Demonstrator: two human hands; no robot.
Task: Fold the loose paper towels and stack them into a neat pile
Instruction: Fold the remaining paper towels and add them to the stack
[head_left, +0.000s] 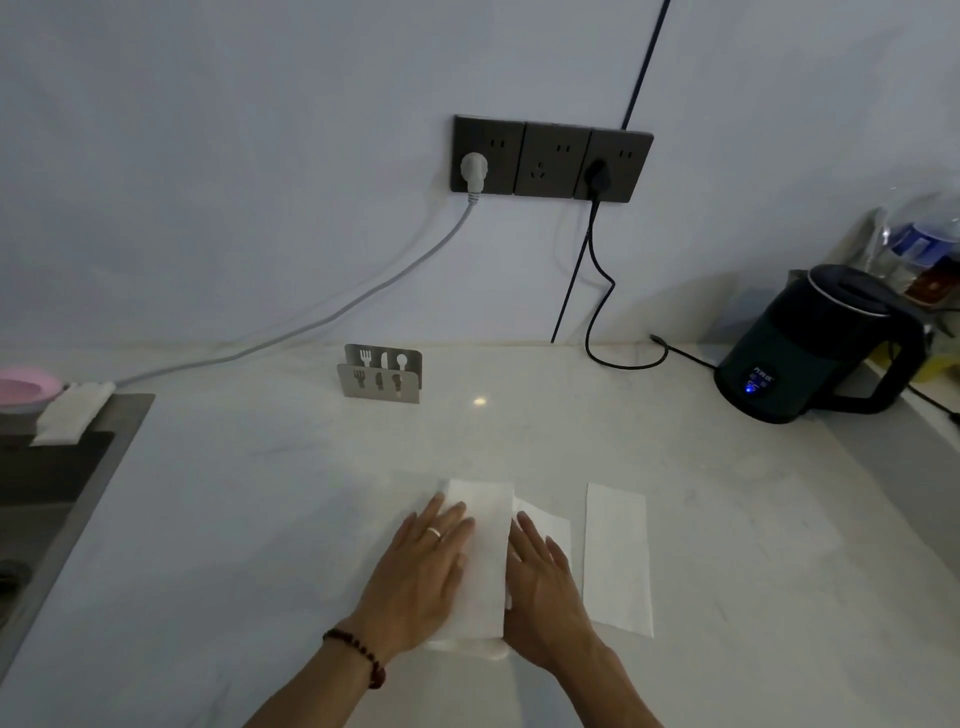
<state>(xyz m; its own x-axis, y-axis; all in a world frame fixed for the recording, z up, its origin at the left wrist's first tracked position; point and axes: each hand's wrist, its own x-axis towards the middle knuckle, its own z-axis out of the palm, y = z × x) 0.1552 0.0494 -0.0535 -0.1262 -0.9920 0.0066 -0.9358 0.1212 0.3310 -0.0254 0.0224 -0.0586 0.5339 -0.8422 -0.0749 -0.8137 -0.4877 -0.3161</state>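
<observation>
A white paper towel, folded into a long strip, lies on the pale counter near the front. My left hand rests flat on its left side, fingers spread, a ring on one finger. My right hand lies flat along its right edge, over another white towel that peeks out beneath. A third towel, folded into a narrow strip, lies apart to the right, untouched.
A metal napkin holder stands at the back centre. A dark electric kettle sits at the back right, its cable running to the wall sockets. A sink with a folded cloth lies at the left.
</observation>
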